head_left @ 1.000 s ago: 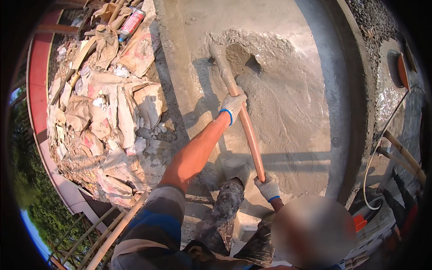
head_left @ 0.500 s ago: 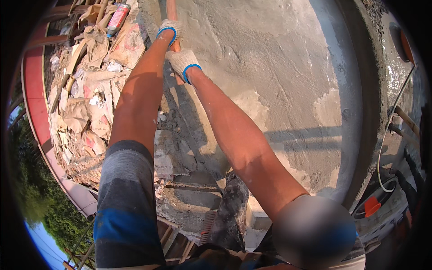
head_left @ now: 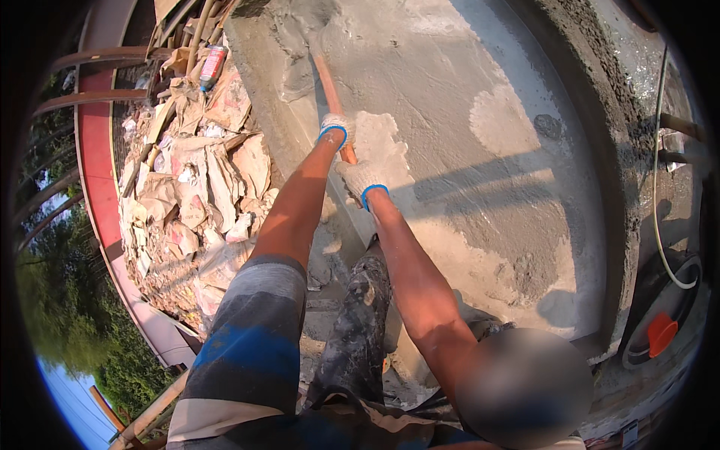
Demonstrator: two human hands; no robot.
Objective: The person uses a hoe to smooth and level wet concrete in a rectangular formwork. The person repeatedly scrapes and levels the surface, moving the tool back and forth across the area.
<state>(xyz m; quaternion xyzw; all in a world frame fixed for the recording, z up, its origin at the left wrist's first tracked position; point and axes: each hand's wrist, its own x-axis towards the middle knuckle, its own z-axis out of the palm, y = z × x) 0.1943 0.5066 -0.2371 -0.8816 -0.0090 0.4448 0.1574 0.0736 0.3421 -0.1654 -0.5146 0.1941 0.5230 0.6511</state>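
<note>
Both my hands wear pale knit gloves with blue cuffs and are closed round a reddish-brown wooden handle (head_left: 327, 84). My left hand (head_left: 334, 129) grips it farther out. Closer to me, my right hand (head_left: 361, 178) holds its near part. The handle slants away to the upper left and its far end goes into wet grey cement (head_left: 420, 82). Whatever head the tool has is hidden there. The cement lies spread in a broad trough, patchy and ridged, with lighter damp areas beside my right hand.
Torn paper sacks and rubble (head_left: 187, 195) are heaped on the left, with a red bottle (head_left: 213, 67) on top. A raised concrete wall (head_left: 592, 97) borders the right side. Beyond it are a pale hose (head_left: 658, 217) and a dark tub (head_left: 637, 349) with an orange scoop-like piece.
My hands and the handle appear lower and farther right in the view, which has shifted. More of the handle's far part and the tub on the right now show. Both hands keep their grip.
</note>
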